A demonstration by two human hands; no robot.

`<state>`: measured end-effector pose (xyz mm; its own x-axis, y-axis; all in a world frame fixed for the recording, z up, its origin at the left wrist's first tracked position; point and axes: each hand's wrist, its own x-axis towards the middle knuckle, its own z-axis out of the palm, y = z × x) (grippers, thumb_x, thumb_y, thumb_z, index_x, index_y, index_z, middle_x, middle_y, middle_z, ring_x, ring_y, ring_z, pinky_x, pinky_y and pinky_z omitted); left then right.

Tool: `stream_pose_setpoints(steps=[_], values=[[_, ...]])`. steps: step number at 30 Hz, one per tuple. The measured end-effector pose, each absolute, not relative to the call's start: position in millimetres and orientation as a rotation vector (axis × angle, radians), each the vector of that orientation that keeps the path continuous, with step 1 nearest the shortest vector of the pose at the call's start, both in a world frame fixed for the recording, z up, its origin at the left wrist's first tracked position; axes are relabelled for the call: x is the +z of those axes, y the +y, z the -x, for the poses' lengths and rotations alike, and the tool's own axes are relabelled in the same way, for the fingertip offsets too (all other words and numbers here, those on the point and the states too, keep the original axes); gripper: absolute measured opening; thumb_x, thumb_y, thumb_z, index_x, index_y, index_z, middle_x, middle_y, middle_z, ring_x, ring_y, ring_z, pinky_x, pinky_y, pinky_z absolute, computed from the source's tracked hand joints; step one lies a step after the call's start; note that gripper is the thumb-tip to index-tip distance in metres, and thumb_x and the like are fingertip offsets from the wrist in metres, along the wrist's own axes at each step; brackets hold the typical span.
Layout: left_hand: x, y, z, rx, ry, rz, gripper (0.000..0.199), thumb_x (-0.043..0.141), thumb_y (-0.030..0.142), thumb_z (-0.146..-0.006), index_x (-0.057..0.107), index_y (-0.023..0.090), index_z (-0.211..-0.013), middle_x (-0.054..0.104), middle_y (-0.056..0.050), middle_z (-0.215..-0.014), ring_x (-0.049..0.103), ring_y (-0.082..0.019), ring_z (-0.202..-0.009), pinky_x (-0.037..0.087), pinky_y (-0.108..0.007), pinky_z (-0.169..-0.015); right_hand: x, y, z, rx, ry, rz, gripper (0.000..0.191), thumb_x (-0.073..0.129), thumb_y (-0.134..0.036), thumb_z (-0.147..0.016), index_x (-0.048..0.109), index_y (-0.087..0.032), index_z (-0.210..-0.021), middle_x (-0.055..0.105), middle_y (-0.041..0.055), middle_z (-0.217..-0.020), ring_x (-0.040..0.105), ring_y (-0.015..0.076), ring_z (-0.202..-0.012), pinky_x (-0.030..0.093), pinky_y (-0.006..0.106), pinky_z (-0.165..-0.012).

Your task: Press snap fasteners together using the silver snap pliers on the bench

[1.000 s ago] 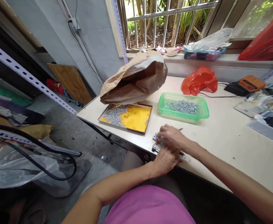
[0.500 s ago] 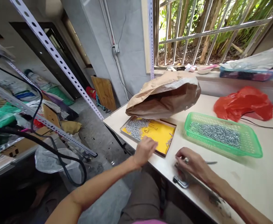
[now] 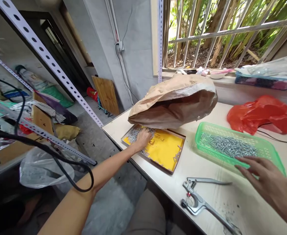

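Note:
My left hand point(image 3: 143, 138) reaches into a shallow yellow-bottomed tray point(image 3: 166, 155), its fingers curled down at a pile of small silvery metal pins point(image 3: 133, 134). Whether any pins are between those fingertips is hidden. Over the near right edge of a green plastic basket point(image 3: 217, 160) hovers my right hand point(image 3: 262, 174), thumb and fingers apart, with nothing visible in it. Many similar metal pins point(image 3: 229, 145) fill the basket's middle. Below and left of that hand, a silver plier-like hand tool point(image 3: 194, 197) with a spring lies on the table, untouched.
A large brown paper bag point(image 3: 175, 107) lies open-mouthed behind the tray, overlapping its back edge. A red plastic bag point(image 3: 261, 114) sits behind the basket. Left of the table point(image 3: 175, 192) stand a perforated metal post point(image 3: 50, 62) and a hanging black cable point(image 3: 67, 160).
My left hand has moved forward and left onto the pins in the tray. My right hand has left the plier-like tool and moved right to the basket, opening its fingers.

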<state>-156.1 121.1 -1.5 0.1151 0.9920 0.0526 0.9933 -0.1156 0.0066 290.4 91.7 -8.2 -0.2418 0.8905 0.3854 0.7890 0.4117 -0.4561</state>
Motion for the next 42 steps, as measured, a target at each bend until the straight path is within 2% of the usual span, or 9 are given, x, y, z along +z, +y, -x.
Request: stream_pose_setpoints(steps=[3, 7, 12, 16, 20, 26, 35, 38, 42], values=[[-4, 127, 155, -0.099, -2.072, 2.362, 0.017, 0.05, 0.014, -0.085, 0.066, 0.011, -0.081, 0.06, -0.015, -0.095, 0.051, -0.026, -0.099, 0.044, -0.033, -0.081, -27, 57, -281, 0.211, -2.151, 1.364, 0.028, 0.046, -0.053, -0.085, 0.06, -0.041, -0.106, 0.058, 0.0085, -0.11, 0.064, 0.0276, -0.089, 0.052, 0.045, -0.073], [-4, 128, 156, -0.169, -2.094, 2.375, 0.019, 0.049, 0.013, -0.084, 0.066, 0.011, -0.077, 0.064, -0.014, -0.089, 0.056, -0.024, -0.093, 0.043, -0.031, -0.078, -38, 35, -279, 0.243, -2.17, 1.336, 0.036, 0.043, -0.052, -0.089, 0.064, -0.027, -0.106, 0.059, 0.0062, -0.111, 0.064, 0.0221, -0.091, 0.053, 0.036, -0.073], [12, 108, 151, -0.393, -2.249, 2.372, 0.019, 0.049, 0.018, -0.082, 0.068, 0.012, -0.082, 0.066, -0.005, -0.076, 0.059, -0.015, -0.071, 0.042, -0.024, -0.067, -10, 25, -256, 0.306, -2.199, 1.245, 0.027, 0.046, -0.042, -0.092, 0.063, -0.026, -0.106, 0.062, 0.0037, -0.106, 0.064, 0.0176, -0.089, 0.052, 0.03, -0.073], [28, 76, 119, -0.662, -2.48, 2.474, 0.019, 0.054, 0.024, -0.079, 0.069, 0.012, -0.079, 0.065, -0.001, -0.069, 0.057, -0.013, -0.064, 0.04, -0.022, -0.061, 17, 19, -223, 0.471, -2.216, 1.211, 0.026, 0.045, -0.039, -0.093, 0.063, -0.024, -0.105, 0.064, 0.0048, -0.099, 0.064, 0.0158, -0.083, 0.051, 0.029, -0.073], [28, 33, 66, -0.449, -2.268, 2.867, 0.017, 0.056, 0.025, -0.082, 0.069, 0.014, -0.081, 0.067, -0.002, -0.077, 0.058, -0.013, -0.07, 0.041, -0.022, -0.065, 16, 3, -211, 0.568, -2.377, 1.243, 0.031, 0.038, -0.037, -0.096, 0.064, -0.023, -0.107, 0.062, 0.0064, -0.095, 0.063, 0.0166, -0.08, 0.05, 0.03, -0.07], [8, -7, 21, 0.337, -1.678, 2.884, 0.022, 0.043, 0.008, -0.087, 0.064, 0.013, -0.087, 0.061, -0.011, -0.092, 0.056, -0.022, -0.091, 0.044, -0.03, -0.073, -9, -38, -228, 0.644, -2.374, 1.432, 0.035, 0.032, -0.037, -0.097, 0.062, -0.023, -0.109, 0.058, 0.0062, -0.096, 0.062, 0.0159, -0.08, 0.05, 0.03, -0.07], [-10, 2, 31, 0.276, -1.497, 2.976, 0.021, 0.043, 0.009, -0.088, 0.063, 0.015, -0.085, 0.06, -0.009, -0.091, 0.054, -0.02, -0.092, 0.044, -0.03, -0.077, -30, -50, -239, 0.616, -2.338, 1.461, 0.032, 0.034, -0.034, -0.096, 0.056, -0.022, -0.115, 0.055, 0.0063, -0.1, 0.06, 0.0162, -0.082, 0.049, 0.03, -0.071], [-7, 3, 26, -0.019, -1.813, 3.046, 0.016, 0.05, 0.013, -0.086, 0.065, 0.014, -0.083, 0.063, -0.007, -0.084, 0.057, -0.017, -0.084, 0.043, -0.027, -0.075, -31, -48, -235, 0.568, -2.364, 1.471, 0.029, 0.034, -0.029, -0.096, 0.056, -0.02, -0.113, 0.055, 0.0063, -0.096, 0.059, 0.0166, -0.079, 0.049, 0.031, -0.07], [-1, 5, 13, -0.439, -2.893, 2.917, 0.013, 0.056, 0.023, -0.081, 0.063, 0.013, -0.076, 0.057, 0.001, -0.061, 0.047, -0.008, -0.049, 0.035, -0.02, -0.047, -30, -48, -232, 0.52, -2.385, 1.5, 0.028, 0.034, -0.024, -0.096, 0.058, -0.019, -0.108, 0.055, 0.0063, -0.093, 0.058, 0.0162, -0.078, 0.047, 0.029, -0.069]])
